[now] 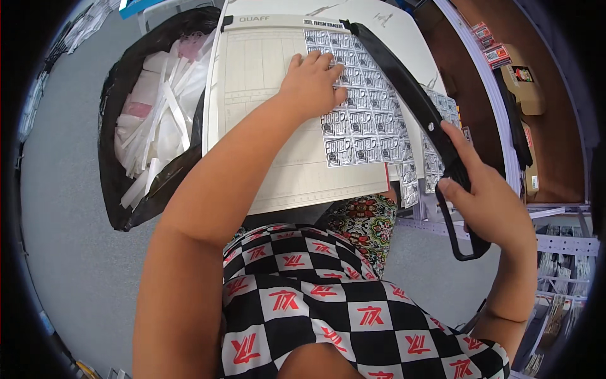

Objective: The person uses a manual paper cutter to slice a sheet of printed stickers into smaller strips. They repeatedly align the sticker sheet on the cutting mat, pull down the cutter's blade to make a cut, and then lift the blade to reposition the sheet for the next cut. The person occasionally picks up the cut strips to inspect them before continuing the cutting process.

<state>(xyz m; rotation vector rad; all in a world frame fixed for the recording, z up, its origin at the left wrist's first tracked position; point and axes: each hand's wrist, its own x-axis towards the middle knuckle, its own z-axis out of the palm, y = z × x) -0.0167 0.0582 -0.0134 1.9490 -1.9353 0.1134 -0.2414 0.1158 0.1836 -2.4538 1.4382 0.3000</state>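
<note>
A cream-coloured guillotine paper cutter (252,76) with printed grid lines lies in front of me. On its board rests a sheet of black-and-white printed stickers (363,136), its right side reaching past the board's edge under the raised black blade arm (401,79). My left hand (314,82) is open and lies flat on the sheet's left part, fingers spread. My right hand (489,196) is wrapped round the black loop handle of the blade arm, to the right of the board. A narrow strip of stickers (409,183) hangs at the sheet's lower right.
To the left stands a black-lined bin (113,164) full of white paper offcuts (167,110). More printed sheets (434,167) lie right of the cutter on the white table (410,31). Shelves with a cardboard box (522,82) and packets (497,55) line the right side.
</note>
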